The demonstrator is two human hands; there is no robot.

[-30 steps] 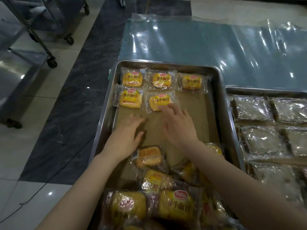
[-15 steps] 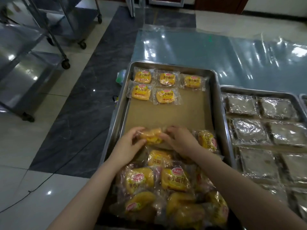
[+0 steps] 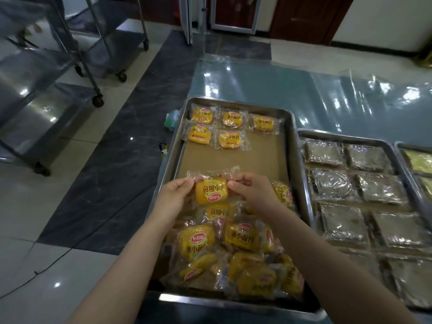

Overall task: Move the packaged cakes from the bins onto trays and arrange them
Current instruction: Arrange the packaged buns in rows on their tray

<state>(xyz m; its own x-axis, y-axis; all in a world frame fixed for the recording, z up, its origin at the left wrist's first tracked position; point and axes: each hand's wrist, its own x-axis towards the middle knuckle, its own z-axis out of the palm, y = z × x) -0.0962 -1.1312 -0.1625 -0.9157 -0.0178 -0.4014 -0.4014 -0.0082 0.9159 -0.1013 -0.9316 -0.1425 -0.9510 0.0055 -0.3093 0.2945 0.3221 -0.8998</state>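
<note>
A steel tray [image 3: 295, 146] lined with brown paper lies in front of me. Several yellow packaged cakes [image 3: 230, 127] are laid in two rows at its far end. A loose heap of packaged cakes [image 3: 240, 253] fills its near end. One packaged cake [image 3: 211, 191] is held above the paper in mid-tray, label upside down. My left hand [image 3: 174, 197] pinches its left side and my right hand [image 3: 252, 194] pinches its right side.
A second steel tray [image 3: 336, 135] with several silvery wrapped cakes sits to the right, and a third tray edge [image 3: 413, 146] beyond it. Clear plastic sheeting [image 3: 304, 90] covers the blue table. Wheeled steel racks [image 3: 58, 73] stand on the floor at left.
Both hands came back from the arranged rows to the heap, took hold of one packaged cake and lifted it. The view has also tilted up.
</note>
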